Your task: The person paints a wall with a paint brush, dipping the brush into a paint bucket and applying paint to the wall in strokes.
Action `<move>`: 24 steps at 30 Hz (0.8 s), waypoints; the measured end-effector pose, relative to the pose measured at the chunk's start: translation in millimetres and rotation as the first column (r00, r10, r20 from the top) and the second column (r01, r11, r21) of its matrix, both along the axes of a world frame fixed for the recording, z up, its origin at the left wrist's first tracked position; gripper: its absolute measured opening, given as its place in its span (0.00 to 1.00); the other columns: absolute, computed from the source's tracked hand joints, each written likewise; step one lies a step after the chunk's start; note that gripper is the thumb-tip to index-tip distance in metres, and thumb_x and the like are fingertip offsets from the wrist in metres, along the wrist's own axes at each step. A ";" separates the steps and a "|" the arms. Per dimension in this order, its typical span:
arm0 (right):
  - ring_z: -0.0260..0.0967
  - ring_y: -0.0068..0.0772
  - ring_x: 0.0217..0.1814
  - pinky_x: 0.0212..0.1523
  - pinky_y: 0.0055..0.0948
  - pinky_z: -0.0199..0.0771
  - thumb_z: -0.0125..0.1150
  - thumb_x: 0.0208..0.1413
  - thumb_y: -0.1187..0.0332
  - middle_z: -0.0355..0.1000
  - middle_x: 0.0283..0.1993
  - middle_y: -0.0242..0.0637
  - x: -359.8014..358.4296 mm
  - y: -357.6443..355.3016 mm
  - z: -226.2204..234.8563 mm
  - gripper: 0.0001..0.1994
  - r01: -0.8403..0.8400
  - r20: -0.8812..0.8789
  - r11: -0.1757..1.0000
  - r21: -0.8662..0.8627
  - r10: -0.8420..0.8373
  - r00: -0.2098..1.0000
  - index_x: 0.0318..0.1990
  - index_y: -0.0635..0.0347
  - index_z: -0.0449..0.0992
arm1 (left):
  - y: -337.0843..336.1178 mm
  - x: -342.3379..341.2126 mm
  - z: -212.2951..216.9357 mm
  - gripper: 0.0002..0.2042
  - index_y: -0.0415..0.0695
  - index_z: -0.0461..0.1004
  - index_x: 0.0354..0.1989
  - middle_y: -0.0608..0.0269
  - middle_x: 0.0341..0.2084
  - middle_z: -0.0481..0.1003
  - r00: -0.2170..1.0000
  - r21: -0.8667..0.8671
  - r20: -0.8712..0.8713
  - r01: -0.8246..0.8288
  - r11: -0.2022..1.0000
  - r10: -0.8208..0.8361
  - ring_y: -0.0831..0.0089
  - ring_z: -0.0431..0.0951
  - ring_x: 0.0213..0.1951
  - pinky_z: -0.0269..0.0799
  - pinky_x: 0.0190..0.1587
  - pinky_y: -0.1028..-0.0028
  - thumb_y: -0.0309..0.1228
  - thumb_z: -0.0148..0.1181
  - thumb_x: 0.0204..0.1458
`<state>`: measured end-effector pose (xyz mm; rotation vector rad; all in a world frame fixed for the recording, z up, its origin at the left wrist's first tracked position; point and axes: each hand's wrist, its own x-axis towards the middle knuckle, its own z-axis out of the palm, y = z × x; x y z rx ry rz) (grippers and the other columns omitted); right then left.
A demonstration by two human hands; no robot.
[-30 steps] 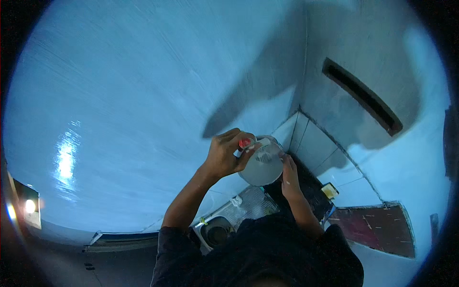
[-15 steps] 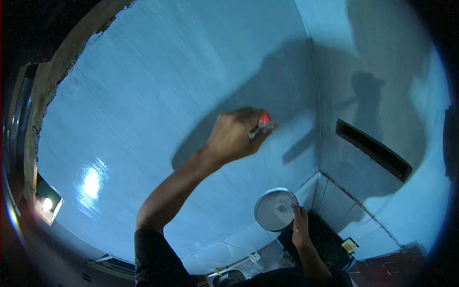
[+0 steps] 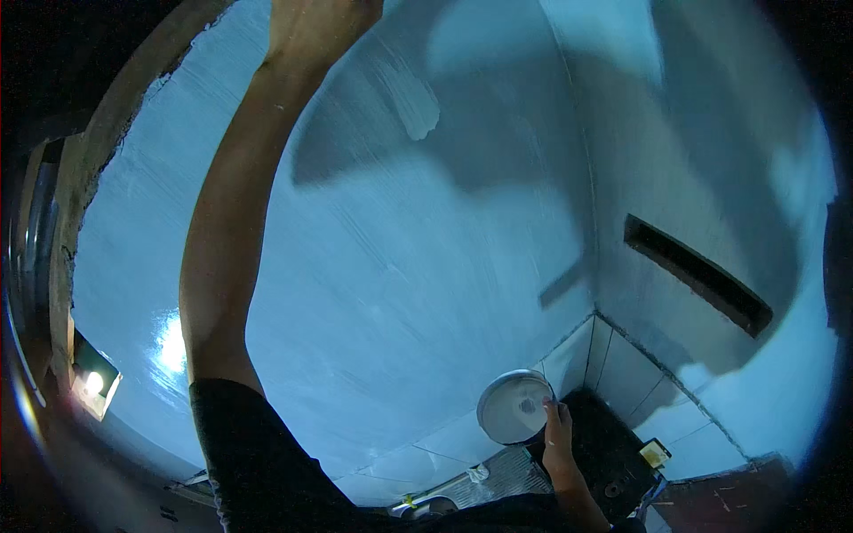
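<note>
Left hand (image 3: 322, 27) raised high against the wall (image 3: 426, 266), cut off by the top edge, grip impossible to tell. Right hand (image 3: 558, 435) low, gripping the round white bowl (image 3: 514, 407) by the rim.

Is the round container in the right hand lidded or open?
Open: the round container, gripped at its rim by the right hand, shows pale contents inside and no lid.

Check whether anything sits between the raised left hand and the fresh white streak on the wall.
Nothing visible does. The left hand is up against the wall, and the white streak lies just right of it on bare surface.
</note>
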<state>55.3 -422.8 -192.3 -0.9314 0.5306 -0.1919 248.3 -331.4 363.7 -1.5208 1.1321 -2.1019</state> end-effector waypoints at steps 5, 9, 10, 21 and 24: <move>0.57 0.38 0.57 0.57 0.36 0.55 0.58 0.52 0.54 0.63 0.52 0.46 -3.4 -12.0 -24.4 0.30 0.071 -0.156 0.996 -0.044 -0.078 0.985 0.54 0.68 0.61 | -8.2 46.0 -133.4 0.06 0.51 0.74 0.30 0.68 0.22 0.71 0.999 0.530 0.004 0.026 0.847 -0.033 0.77 0.73 0.24 0.72 0.23 0.78 0.38 0.55 0.50; 0.57 0.39 0.56 0.57 0.35 0.55 0.58 0.53 0.53 0.64 0.50 0.46 -12.2 -17.2 -8.2 0.28 0.063 -0.077 0.997 -0.033 -0.065 0.995 0.52 0.67 0.63 | -1.4 34.6 -272.8 0.08 0.44 0.74 0.28 0.67 0.20 0.73 0.963 0.671 -0.201 0.270 0.690 -0.181 0.77 0.74 0.25 0.72 0.22 0.77 0.36 0.58 0.51; 0.60 0.34 0.49 0.52 0.34 0.58 0.57 0.53 0.56 0.65 0.44 0.41 -17.1 -17.7 -5.6 0.22 0.082 0.008 0.996 -0.034 -0.082 0.997 0.46 0.66 0.66 | -5.9 31.1 -304.7 0.08 0.43 0.73 0.25 0.65 0.19 0.73 0.854 0.570 -0.483 0.475 0.670 -0.194 0.78 0.74 0.23 0.71 0.20 0.76 0.34 0.59 0.51; 0.56 0.23 0.35 0.37 0.24 0.56 0.55 0.55 0.58 0.60 0.34 0.31 -22.2 -13.5 -22.3 0.14 0.103 -0.019 0.993 -0.059 -0.104 0.994 0.38 0.60 0.67 | -0.4 24.0 -76.5 0.08 0.43 0.73 0.26 0.56 0.15 0.73 0.810 -0.165 -0.461 0.322 0.932 -0.361 0.61 0.74 0.17 0.71 0.23 0.67 0.35 0.60 0.46; 0.52 0.17 0.27 0.27 0.20 0.52 0.55 0.55 0.56 0.58 0.29 0.26 -18.9 -10.1 -18.6 0.13 0.073 -0.015 0.992 -0.100 -0.075 0.997 0.34 0.56 0.68 | 19.5 -9.9 -16.4 0.10 0.42 0.75 0.34 0.55 0.21 0.76 0.991 -0.191 -0.128 0.024 0.981 -0.049 0.66 0.77 0.22 0.72 0.25 0.69 0.35 0.60 0.51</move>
